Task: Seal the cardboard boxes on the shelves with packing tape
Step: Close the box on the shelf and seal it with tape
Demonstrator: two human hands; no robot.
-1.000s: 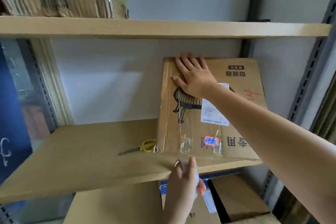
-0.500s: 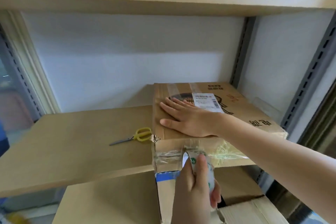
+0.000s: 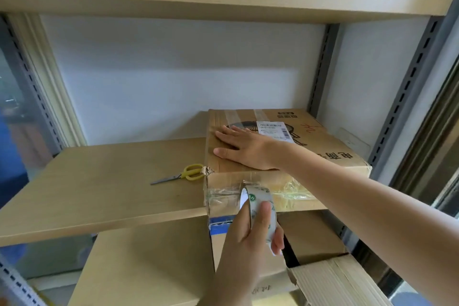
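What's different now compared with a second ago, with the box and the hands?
The printed brown cardboard box, upright a second ago, now lies flat on the wooden shelf. The right hand went down with it and rests flat on top. The left hand rose, bringing the clear packing tape roll to the box's front. The yellow-handled scissors stayed put.

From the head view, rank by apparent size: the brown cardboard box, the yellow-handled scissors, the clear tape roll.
1. Brown cardboard box: largest.
2-3. Yellow-handled scissors and clear tape roll: look alike; the roll is nearer the camera, so unranked.

Scissors left of box
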